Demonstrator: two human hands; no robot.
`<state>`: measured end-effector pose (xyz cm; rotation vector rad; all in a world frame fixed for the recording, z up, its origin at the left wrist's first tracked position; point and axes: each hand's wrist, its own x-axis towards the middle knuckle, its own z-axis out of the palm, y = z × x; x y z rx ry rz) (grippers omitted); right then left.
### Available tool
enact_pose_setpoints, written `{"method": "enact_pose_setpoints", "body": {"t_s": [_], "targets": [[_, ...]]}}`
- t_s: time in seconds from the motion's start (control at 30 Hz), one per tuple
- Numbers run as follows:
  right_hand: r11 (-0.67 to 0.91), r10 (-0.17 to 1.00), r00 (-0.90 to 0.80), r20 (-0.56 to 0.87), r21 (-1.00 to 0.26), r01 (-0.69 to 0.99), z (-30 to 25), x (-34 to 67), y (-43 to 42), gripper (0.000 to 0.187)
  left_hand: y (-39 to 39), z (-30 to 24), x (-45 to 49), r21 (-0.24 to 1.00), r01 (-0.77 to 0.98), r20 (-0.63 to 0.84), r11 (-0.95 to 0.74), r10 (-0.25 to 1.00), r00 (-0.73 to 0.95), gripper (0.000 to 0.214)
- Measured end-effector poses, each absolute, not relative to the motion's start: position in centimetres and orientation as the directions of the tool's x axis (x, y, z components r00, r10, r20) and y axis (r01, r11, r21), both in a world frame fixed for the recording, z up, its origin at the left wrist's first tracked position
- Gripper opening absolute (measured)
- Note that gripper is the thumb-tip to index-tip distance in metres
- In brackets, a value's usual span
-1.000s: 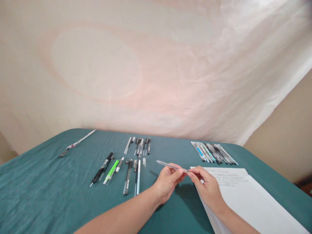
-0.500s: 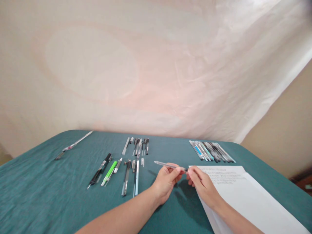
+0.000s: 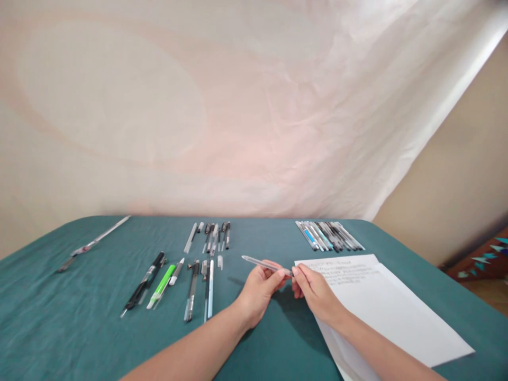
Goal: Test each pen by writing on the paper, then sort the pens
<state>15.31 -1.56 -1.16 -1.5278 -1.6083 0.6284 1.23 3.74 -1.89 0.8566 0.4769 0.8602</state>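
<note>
Left grip [image 3: 257,293] pinches a clear pen [image 3: 255,261] jutting leftward, right grip [image 3: 315,292] pinching its right end

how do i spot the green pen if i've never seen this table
On the teal table, look left of the left hand to the thick black pen. The green pen lies slanted beside it, on the side toward the hand. Its bright lime colour sets it apart: its neighbours are black, grey and white.
</note>
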Motion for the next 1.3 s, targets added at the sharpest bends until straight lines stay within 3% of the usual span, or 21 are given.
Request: {"method": "enact_pose_setpoints", "body": {"t_s": [0.1, 0.23, 0.63, 0.8, 0.9, 1.03, 1.3], "targets": [[0.138, 0.976, 0.064, 0.208, -0.819, 0.557, -0.86, 15.33, -1.63, 0.037, 3.71, -1.75, 1.18, 0.771, -0.488, -0.064, 0.408, 0.813, 0.579, 0.023], [0.178, 0.944, 0.086, 0.319, -0.71, 0.681, -0.38, 15.41, -1.89, 0.023, 3.87, -1.75, 1.1, 0.73, -0.523, -0.089, 0.441, 0.82, 0.566, 0.021], [0.198, 0.929, 0.062, 0.364, -0.632, 0.749, -0.75, 15.38, -1.69, 0.021, 3.86, -1.62, 1.17, 0.766, -0.479, -0.07, 0.428, 0.796, 0.601, 0.021], [0.185, 0.956, 0.049, 0.29, -0.723, 0.666, -0.97, 15.58, -1.42, 0.036, 3.76, -1.93, 1.18, 0.793, -0.463, -0.051, 0.395, 0.801, 0.596, 0.021], [0.173, 0.965, 0.054, 0.255, -0.779, 0.602, -0.91, 15.75, -1.39, 0.035, 3.75, -1.88, 1.14, 0.761, -0.488, -0.077, 0.427, 0.807, 0.586, 0.023], [0.18, 0.953, 0.066, 0.296, -0.727, 0.663, -0.59, 15.75, -1.65, 0.019, 3.82, -1.81, 1.09, 0.735, -0.516, -0.086, 0.439, 0.816, 0.572, 0.023], [0.167, 0.947, 0.069, 0.315, -0.661, 0.731, -1.03, 15.74, -1.76, 0.015, 3.81, -1.55, 1.03, 0.741, -0.506, -0.073, 0.442, 0.801, 0.594, 0.021]]}}
